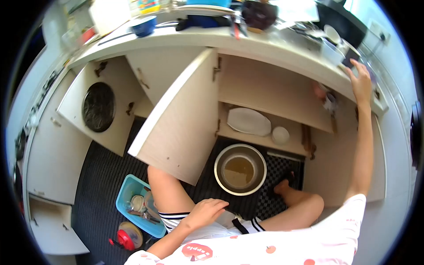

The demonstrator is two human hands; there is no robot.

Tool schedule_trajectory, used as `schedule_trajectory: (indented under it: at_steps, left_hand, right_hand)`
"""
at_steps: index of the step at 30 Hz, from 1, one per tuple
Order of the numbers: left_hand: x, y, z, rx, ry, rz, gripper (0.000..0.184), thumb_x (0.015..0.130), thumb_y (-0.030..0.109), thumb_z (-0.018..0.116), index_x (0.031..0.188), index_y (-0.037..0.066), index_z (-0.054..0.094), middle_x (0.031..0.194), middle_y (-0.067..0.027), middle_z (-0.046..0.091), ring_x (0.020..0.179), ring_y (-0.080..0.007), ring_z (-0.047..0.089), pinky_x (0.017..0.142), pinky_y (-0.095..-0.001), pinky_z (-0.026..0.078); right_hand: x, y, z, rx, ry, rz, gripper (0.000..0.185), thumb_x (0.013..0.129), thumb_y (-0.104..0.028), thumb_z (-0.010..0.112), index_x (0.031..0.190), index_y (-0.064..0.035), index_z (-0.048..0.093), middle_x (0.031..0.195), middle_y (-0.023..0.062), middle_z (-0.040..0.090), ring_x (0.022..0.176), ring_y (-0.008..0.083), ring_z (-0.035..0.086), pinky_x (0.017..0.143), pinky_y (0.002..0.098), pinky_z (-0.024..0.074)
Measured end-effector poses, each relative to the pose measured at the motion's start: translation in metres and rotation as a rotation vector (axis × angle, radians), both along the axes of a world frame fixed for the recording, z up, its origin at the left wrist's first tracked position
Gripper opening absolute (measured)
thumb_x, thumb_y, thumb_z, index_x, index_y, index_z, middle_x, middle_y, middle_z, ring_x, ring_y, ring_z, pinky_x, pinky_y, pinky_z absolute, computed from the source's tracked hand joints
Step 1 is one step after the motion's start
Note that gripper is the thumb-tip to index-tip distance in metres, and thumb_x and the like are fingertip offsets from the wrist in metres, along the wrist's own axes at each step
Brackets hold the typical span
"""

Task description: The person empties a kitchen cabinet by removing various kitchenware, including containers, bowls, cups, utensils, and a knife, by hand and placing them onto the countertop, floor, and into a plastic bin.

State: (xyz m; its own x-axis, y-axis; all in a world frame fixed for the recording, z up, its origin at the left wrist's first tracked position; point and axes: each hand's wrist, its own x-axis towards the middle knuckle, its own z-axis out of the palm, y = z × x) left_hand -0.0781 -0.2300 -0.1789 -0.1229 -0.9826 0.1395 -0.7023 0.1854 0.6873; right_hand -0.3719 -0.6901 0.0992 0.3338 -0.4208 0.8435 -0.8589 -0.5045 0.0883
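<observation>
Shirt [197, 251] reads "apple", L hand [205, 213] grip loose, R hand [361, 83] grip parted nr cup [332, 52]

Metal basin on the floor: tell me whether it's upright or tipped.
Upright: the metal basin sits opening-up, its full round rim and inside visible.

Right hand [361, 81] raised at counter [282, 48] edge, fingers spread, just beside plastic cup [332, 52]; contact unclear. Left hand [205, 212] over lap, palm down, fingers loosely extended, nothing held. Metal basin [218, 176] on floor between legs, shallow brownish liquid inside. Cabinet door [179, 119] swung open; white platter [249, 121] beside small white bowl [280, 135] on lower shelf. Blue bin [125, 191] by left leg, odds and ends inside; red-lidded jar [132, 235] near it.
</observation>
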Motion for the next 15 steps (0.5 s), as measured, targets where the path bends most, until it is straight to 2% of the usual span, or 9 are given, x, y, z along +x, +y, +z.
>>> schedule_trajectory:
  at_steps: [3, 6, 8, 12, 15]
  left_hand:
    - [-0.002, -0.004, 0.005, -0.003, -0.002, -0.018, 0.022, 0.083, 0.014, 0.06, 0.103, 0.004, 0.062, 0.101, -0.0121, 0.064, 0.092, -0.0293, 0.06, 0.08, -0.0372, 0.048]
    - [-0.009, -0.007, 0.002, 0.042, -0.031, -0.034, 0.023, 0.082, 0.011, 0.061, 0.103, 0.003, 0.062, 0.1, -0.0132, 0.064, 0.09, -0.0305, 0.06, 0.079, -0.0372, 0.049]
    - [-0.016, -0.016, 0.004, 0.103, -0.039, -0.09, 0.023, 0.081, 0.01, 0.061, 0.103, 0.003, 0.062, 0.101, -0.0131, 0.063, 0.091, -0.0301, 0.06, 0.079, -0.0376, 0.048]
    - [-0.034, -0.043, 0.007, 0.144, -0.036, -0.18, 0.024, 0.081, 0.009, 0.061, 0.104, 0.003, 0.061, 0.101, -0.0132, 0.063, 0.09, -0.0301, 0.06, 0.078, -0.0378, 0.048]
    - [-0.055, -0.077, 0.023, 0.134, -0.048, -0.247, 0.023, 0.081, 0.006, 0.06, 0.104, 0.002, 0.061, 0.1, -0.0147, 0.063, 0.09, -0.0315, 0.06, 0.078, -0.0375, 0.048]
  right_hand:
    - [-0.007, 0.056, -0.009, -0.075, -0.164, 0.096, 0.026, 0.084, -0.021, 0.061, 0.105, -0.0062, 0.064, 0.105, 0.0122, 0.063, 0.1, 0.0294, 0.058, 0.088, 0.0347, 0.0425]
    - [-0.02, 0.11, -0.05, -0.002, -0.55, 0.195, 0.017, 0.086, -0.015, 0.059, 0.098, -0.0068, 0.066, 0.09, 0.007, 0.066, 0.078, 0.015, 0.061, 0.071, 0.0264, 0.0475]
    - [-0.035, 0.129, -0.088, 0.136, -0.736, 0.182, 0.014, 0.085, -0.012, 0.059, 0.095, -0.0059, 0.067, 0.088, 0.0032, 0.066, 0.075, 0.0103, 0.059, 0.07, 0.0232, 0.0464]
    - [-0.054, 0.141, -0.18, 0.527, -0.89, 0.186, 0.014, 0.085, -0.012, 0.061, 0.094, -0.0028, 0.067, 0.086, 0.0047, 0.065, 0.076, 0.0106, 0.058, 0.069, 0.0237, 0.046]
    - [-0.057, 0.143, -0.239, 0.763, -0.807, 0.188, 0.02, 0.083, -0.016, 0.061, 0.099, -0.0035, 0.065, 0.09, 0.0106, 0.065, 0.079, 0.0175, 0.061, 0.073, 0.0276, 0.0477]
